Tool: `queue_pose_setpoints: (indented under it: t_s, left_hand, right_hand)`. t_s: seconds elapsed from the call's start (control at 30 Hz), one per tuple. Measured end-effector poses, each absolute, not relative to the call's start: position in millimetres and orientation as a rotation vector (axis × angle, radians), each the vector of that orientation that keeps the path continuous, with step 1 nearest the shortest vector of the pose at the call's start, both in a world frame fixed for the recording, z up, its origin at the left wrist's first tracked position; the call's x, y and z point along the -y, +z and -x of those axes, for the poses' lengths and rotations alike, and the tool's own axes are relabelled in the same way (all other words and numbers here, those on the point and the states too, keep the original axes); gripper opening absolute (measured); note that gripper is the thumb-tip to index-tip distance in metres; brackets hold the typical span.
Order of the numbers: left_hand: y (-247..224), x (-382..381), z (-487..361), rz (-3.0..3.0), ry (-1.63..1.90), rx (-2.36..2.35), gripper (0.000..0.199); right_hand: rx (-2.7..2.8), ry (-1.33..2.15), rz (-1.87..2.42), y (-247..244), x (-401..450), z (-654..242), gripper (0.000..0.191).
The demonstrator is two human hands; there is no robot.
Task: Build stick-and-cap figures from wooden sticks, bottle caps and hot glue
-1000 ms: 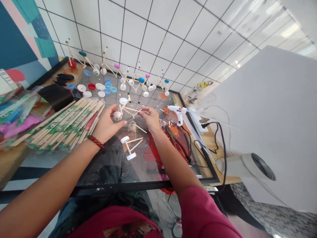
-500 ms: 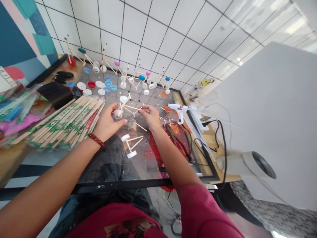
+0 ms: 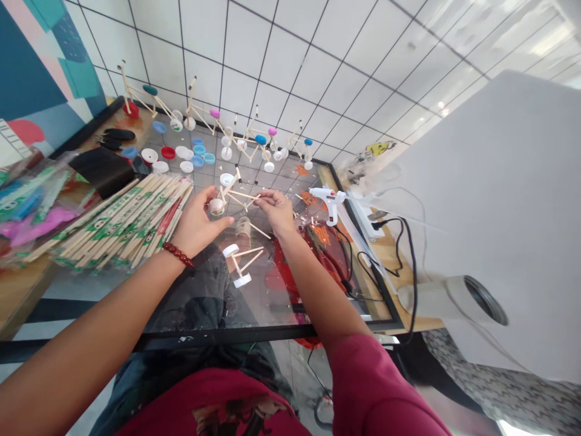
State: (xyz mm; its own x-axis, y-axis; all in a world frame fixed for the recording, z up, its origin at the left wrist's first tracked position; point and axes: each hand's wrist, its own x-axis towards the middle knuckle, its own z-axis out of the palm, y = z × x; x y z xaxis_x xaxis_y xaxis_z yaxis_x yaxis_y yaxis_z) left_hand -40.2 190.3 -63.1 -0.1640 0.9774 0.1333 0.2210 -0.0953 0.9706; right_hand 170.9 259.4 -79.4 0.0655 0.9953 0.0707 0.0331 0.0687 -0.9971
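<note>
A small tricycle model (image 3: 230,192) of wooden sticks, with white bottle-cap wheels and a black-tipped handlebar, is between my hands on the glass tabletop. My right hand (image 3: 278,212) pinches the rear end of its stick frame between thumb and fingertips. Beside the front wheel, my left hand (image 3: 200,221) is open, its thumb stretched out away from the fingers; whether a fingertip touches the wheel I cannot tell. Closer to me lies a stick frame (image 3: 238,264) with two white caps. A single loose stick (image 3: 260,231) and a clear cylinder (image 3: 243,227) are just behind it.
Wrapped chopsticks (image 3: 122,224) are heaped on the left. Finished-looking models (image 3: 260,140) line the back, with loose bottle caps (image 3: 196,161) in front. A white glue gun (image 3: 330,203) stands right, its cables trailing. Red-handled pliers (image 3: 331,263) lie near my right forearm.
Both hands and the tricycle model stay almost in place. The view has shifted very slightly.
</note>
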Motion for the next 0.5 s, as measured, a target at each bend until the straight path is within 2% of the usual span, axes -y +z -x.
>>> queue_pose_setpoints:
  t_s: [0.27, 0.5]
  left_hand:
    - [-60.2, -189.1, 40.2, -1.377, 1.304, -1.448, 0.070]
    - [-60.7, -189.4, 40.7, -1.403, 1.304, -1.453, 0.072]
  right_hand:
    - [1.191, 1.114, 1.165, -78.9, -259.5, -170.0, 0.021]
    - [1.220, 1.087, 1.208, -79.6, -260.6, -170.6, 0.023]
